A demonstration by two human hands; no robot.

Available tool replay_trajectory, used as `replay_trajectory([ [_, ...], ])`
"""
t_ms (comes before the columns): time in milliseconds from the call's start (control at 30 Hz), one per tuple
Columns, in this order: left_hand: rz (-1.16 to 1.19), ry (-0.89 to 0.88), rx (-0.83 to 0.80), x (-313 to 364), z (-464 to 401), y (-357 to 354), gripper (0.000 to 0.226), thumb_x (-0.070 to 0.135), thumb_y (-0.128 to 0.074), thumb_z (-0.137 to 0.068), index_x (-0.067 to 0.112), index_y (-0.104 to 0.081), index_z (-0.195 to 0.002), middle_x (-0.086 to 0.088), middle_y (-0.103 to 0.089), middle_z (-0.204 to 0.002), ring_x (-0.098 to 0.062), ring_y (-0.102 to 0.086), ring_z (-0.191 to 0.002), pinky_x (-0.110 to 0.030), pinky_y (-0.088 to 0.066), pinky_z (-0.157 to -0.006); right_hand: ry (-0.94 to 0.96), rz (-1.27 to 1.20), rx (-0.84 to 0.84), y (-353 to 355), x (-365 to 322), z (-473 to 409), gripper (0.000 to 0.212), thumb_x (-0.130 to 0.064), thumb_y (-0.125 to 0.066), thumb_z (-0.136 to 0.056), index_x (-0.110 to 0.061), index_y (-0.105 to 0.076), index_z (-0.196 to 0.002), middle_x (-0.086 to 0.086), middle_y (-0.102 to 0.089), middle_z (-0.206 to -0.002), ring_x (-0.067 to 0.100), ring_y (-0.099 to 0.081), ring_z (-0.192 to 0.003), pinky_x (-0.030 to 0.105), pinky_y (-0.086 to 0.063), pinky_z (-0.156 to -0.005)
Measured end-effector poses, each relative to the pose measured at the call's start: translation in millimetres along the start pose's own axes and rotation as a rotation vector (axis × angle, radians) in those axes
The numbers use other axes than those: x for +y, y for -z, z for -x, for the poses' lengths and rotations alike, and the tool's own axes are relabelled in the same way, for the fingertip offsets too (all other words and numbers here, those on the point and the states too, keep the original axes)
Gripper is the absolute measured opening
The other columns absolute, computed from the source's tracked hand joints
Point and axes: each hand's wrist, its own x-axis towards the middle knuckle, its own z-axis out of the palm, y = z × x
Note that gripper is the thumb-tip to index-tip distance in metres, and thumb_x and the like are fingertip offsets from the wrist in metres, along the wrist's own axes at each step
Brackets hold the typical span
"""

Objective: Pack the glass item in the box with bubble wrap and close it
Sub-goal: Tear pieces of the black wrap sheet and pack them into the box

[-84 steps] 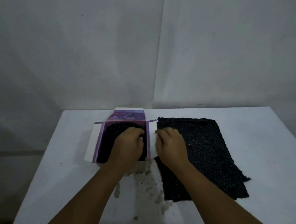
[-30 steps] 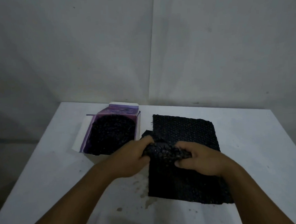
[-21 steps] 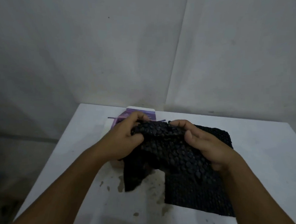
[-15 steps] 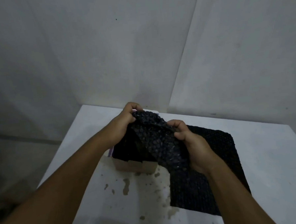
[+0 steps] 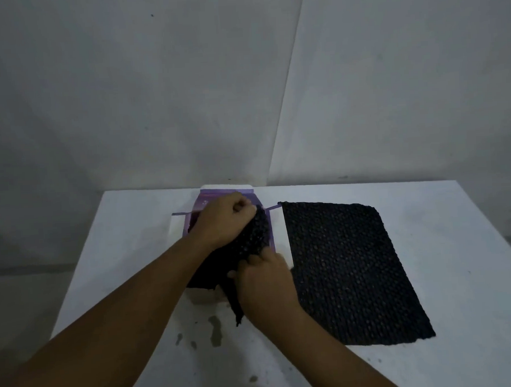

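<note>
Stuffing bubble wrap into the box, flaps not closed yet

Left hand and right hand both grip a black bubble wrap piece over the open purple box; the glass can't be seen, probably inside. Spare sheet lies right of the box.

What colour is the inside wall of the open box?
Purple, on the box walls around the black bubble wrap; the head view shows it.

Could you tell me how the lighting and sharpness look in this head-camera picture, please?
Head view: dim and grey, no glare; the black bubble wrap in both hands hides the purple box's inside; faint wide-angle bowing of the table edges; mostly sharp.
</note>
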Motion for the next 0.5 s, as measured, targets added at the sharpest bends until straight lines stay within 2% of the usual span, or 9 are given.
replay_trajectory([
  [67, -0.048, -0.048, -0.135, -0.7, -2.8, 0.3, 0.029, 0.038, -0.068, -0.074, 0.033, -0.053, -0.098, 0.012, -0.062, -0.089, -0.009, -0.061, -0.082, -0.029, -0.053, -0.073, 0.023, 0.019, -0.106, -8.1, -5.2, 3.6, 0.03, -0.033, -0.05, -0.092, -0.013, -0.065, -0.076, 0.007, -0.061, -0.069, 0.026, -0.05, -0.061, 0.037, -0.041, -0.066],
  [100, -0.102, -0.083, -0.174, -2.2, -5.3, 0.0, 0.033, 0.034, -0.07, -0.071, 0.032, -0.05, -0.097, 0.01, -0.061, -0.089, -0.011, -0.06, -0.081, -0.031, -0.054, -0.072, 0.012, 0.053, -0.132, -7.4, -7.0, 5.1, 0.026, -0.031, -0.05, -0.091, -0.01, -0.065, -0.085, 0.011, -0.063, -0.076, 0.028, -0.052, -0.064, 0.038, -0.042, -0.067],
  [167, -0.181, -0.156, -0.188, -5.9, -10.4, -2.4, 0.032, 0.021, -0.071, -0.072, 0.028, -0.048, -0.093, 0.006, -0.059, -0.088, -0.016, -0.059, -0.08, -0.035, -0.054, -0.072, -0.049, 0.066, -0.19, -2.6, -10.6, 4.4, 0.02, -0.016, -0.052, -0.088, -0.006, -0.059, -0.104, 0.015, -0.064, -0.09, 0.03, -0.056, -0.074, 0.035, -0.039, -0.066],
  [233, -0.258, -0.227, -0.16, -8.8, -15.0, -8.8, 0.027, 0.012, -0.071, -0.074, 0.023, -0.052, -0.091, 0.004, -0.058, -0.092, -0.017, -0.056, -0.083, -0.034, -0.052, -0.075, -0.152, -0.046, -0.201, 2.8, -12.0, -3.5, 0.027, -0.005, -0.051, -0.088, -0.006, -0.052, -0.114, 0.017, -0.062, -0.098, 0.03, -0.059, -0.08, 0.032, -0.035, -0.062],
  [300, -0.343, -0.263, -0.145, -10.9, -18.5, -16.3, 0.019, 0.007, -0.069, -0.077, 0.015, -0.061, -0.093, 0.0, -0.061, -0.096, -0.018, -0.057, -0.087, -0.032, -0.05, -0.077, -0.218, -0.105, -0.192, 5.0, -13.1, -16.3, 0.025, -0.002, -0.057, -0.088, -0.006, -0.055, -0.112, 0.016, -0.062, -0.096, 0.027, -0.061, -0.076, 0.031, -0.038, -0.058],
  [367, -0.412, -0.266, -0.154, -14.3, -22.5, -23.4, 0.014, 0.007, -0.066, -0.079, 0.01, -0.069, -0.092, -0.004, -0.068, -0.093, -0.02, -0.062, -0.083, -0.033, -0.052, -0.077, -0.226, -0.083, -0.164, 4.0, -9.5, -26.7, 0.011, -0.001, -0.065, -0.086, -0.005, -0.064, -0.096, 0.016, -0.066, -0.091, 0.023, -0.065, -0.076, 0.03, -0.048, -0.061],
  [400, -0.442, -0.264, -0.162, -16.5, -25.4, -26.2, 0.013, 0.007, -0.065, -0.08, 0.01, -0.071, -0.091, -0.006, -0.071, -0.09, -0.021, -0.063, -0.081, -0.035, -0.053, -0.077, -0.231, -0.067, -0.206, 3.1, -6.4, -30.0, 0.009, 0.0, -0.058, -0.091, -0.005, -0.064, -0.095, 0.016, -0.067, -0.097, 0.024, -0.066, -0.086, 0.03, -0.049, -0.072],
  [433, -0.472, -0.255, -0.174, -17.8, -28.1, -28.1, 0.013, 0.008, -0.064, -0.08, 0.01, -0.072, -0.089, -0.007, -0.072, -0.088, -0.022, -0.064, -0.079, -0.037, -0.053, -0.078, -0.236, -0.047, -0.303, 0.9, -2.2, -31.5, 0.016, -0.002, -0.048, -0.097, -0.006, -0.063, -0.095, 0.017, -0.067, -0.105, 0.025, -0.064, -0.095, 0.03, -0.048, -0.078],
  [500, -0.511, -0.246, -0.189, -20.6, -32.0, -30.7, 0.012, 0.009, -0.063, -0.081, 0.01, -0.074, -0.086, -0.007, -0.073, -0.086, -0.022, -0.064, -0.077, -0.038, -0.053, -0.08, -0.22, -0.023, -0.46, -2.7, 3.0, -34.8, 0.021, -0.005, -0.042, -0.099, -0.007, -0.06, -0.088, 0.016, -0.066, -0.11, 0.026, -0.062, -0.101, 0.03, -0.045, -0.078],
])
